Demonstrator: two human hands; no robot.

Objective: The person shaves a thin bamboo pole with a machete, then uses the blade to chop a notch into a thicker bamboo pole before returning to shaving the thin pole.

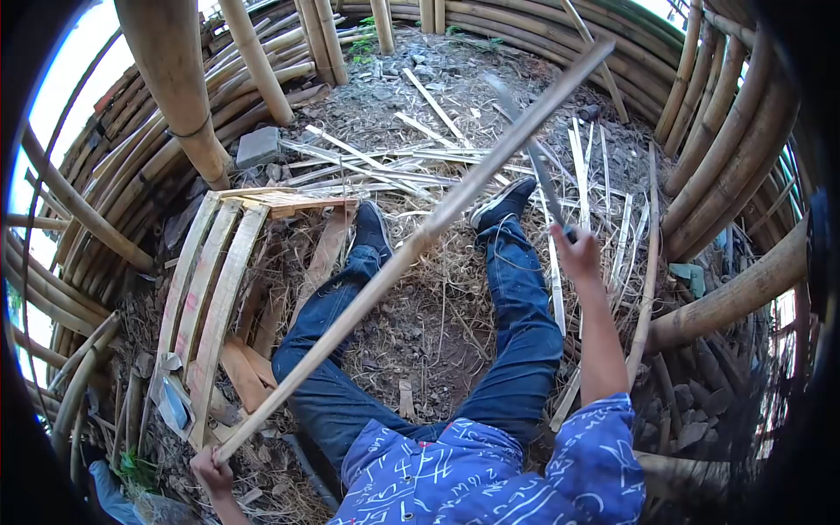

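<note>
At the lower left my left hand (213, 472) is closed round the near end of a long bamboo pole (420, 241). The pole rises diagonally across my legs to the upper right. My right hand (577, 252), out past my knee, grips the dark handle of a machete (541, 166). Its long blade points forward and up, and its far part passes close by the pole in this view. Between my spread legs (516, 324) lie dry shavings (437, 306). Thin bamboo strips (560, 271) lie on the ground beside the right hand.
A slatted wooden crate (210, 289) stands left of my legs. A grey block (258, 147) lies behind it. Thick upright bamboo (171, 79) and stacked bamboo poles (525, 39) surround the spot. More bamboo (735, 284) juts in from the right.
</note>
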